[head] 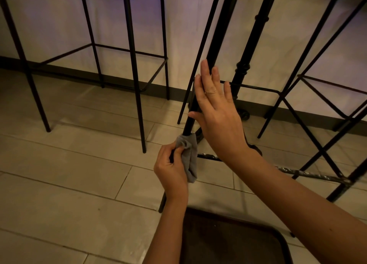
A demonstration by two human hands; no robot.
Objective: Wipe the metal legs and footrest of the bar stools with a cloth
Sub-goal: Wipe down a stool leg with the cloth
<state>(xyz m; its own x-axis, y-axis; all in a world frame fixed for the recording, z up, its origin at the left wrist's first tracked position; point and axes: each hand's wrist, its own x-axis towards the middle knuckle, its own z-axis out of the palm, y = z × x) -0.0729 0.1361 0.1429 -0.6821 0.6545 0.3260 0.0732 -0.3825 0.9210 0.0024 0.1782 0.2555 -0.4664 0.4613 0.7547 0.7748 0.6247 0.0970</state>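
our left hand [172,165] grips the cloth [191,158] around the stool leg [190,119]; right hand [216,113] steadies it, fingers straight. we might tip the stool by rubbing hard.

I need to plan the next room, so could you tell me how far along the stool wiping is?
Nothing shows as finished. In hand: the left hand grips the grey cloth around the near stool leg, which the right hand steadies. Left: its scuffed footrest and the stool at left.
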